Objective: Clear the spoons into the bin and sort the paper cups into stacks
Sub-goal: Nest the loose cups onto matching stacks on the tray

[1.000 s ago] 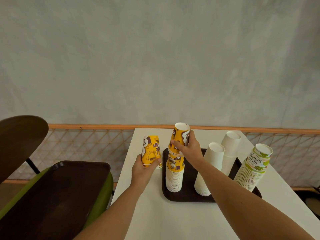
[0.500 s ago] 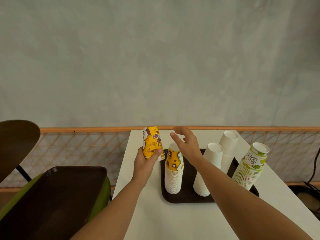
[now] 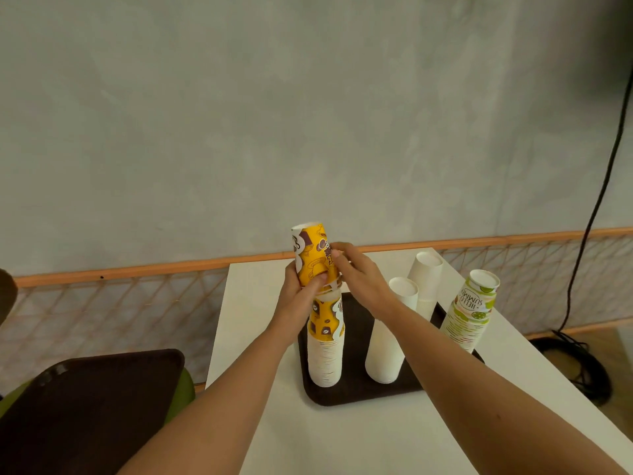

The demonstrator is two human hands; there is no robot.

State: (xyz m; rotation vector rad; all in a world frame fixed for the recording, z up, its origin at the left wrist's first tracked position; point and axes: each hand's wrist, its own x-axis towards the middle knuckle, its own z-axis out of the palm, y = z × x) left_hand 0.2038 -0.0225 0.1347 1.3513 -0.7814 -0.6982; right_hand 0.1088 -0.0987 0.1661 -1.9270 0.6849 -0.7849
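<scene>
An upside-down yellow printed paper cup (image 3: pixel 313 255) is held just above the yellow cup stack (image 3: pixel 325 344) on the dark tray (image 3: pixel 356 394). My left hand (image 3: pixel 301 296) grips the cup's lower part from the left. My right hand (image 3: pixel 359 279) pinches its right side with fingertips. Two white cup stacks (image 3: pixel 388 337) (image 3: pixel 428 279) and a leaning green-printed stack (image 3: pixel 471 310) stand on the same tray to the right. No spoons or bin are in view.
The tray sits on a white table (image 3: pixel 376 437) against a grey wall. A second dark tray (image 3: pixel 89 406) rests on a green chair at the lower left. A black cable (image 3: pixel 596 207) hangs at the right and coils on the floor.
My right hand let go of the stack's top cup and came over to the cup in my left hand. Both hands now hold that cup over the yellow stack.
</scene>
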